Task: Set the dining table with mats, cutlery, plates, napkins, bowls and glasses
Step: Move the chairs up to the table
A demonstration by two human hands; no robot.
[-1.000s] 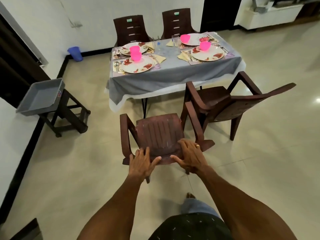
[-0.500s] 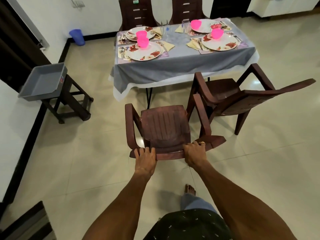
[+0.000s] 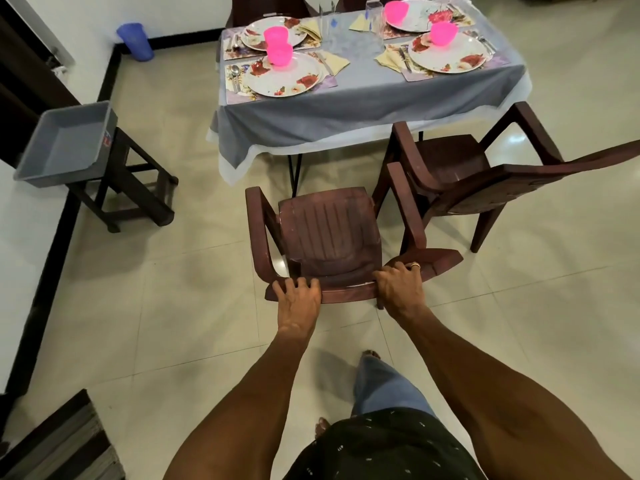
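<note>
A brown plastic chair (image 3: 329, 233) faces the table, just in front of me. My left hand (image 3: 298, 301) grips the top of its backrest on the left, and my right hand (image 3: 400, 287) grips it on the right, fingers curled over the edge. Beyond it the dining table (image 3: 346, 109) wears a grey cloth. On the cloth lie floral mats with floral plates (image 3: 282, 76), pink bowls (image 3: 278, 53), yellow napkins (image 3: 334, 62), cutlery (image 3: 234, 75) and clear glasses (image 3: 374, 19).
A second brown chair (image 3: 485, 181) stands to the right, touching the first chair's armrest. At the left a grey tray (image 3: 64, 143) sits on a dark stool. A blue bin (image 3: 135, 41) is in the far corner. A striped doormat (image 3: 55, 445) lies at the lower left.
I have walked forward with the chair, pushing it nearer the table. Both hands shifted from resting on the backrest to gripping its top edge.
</note>
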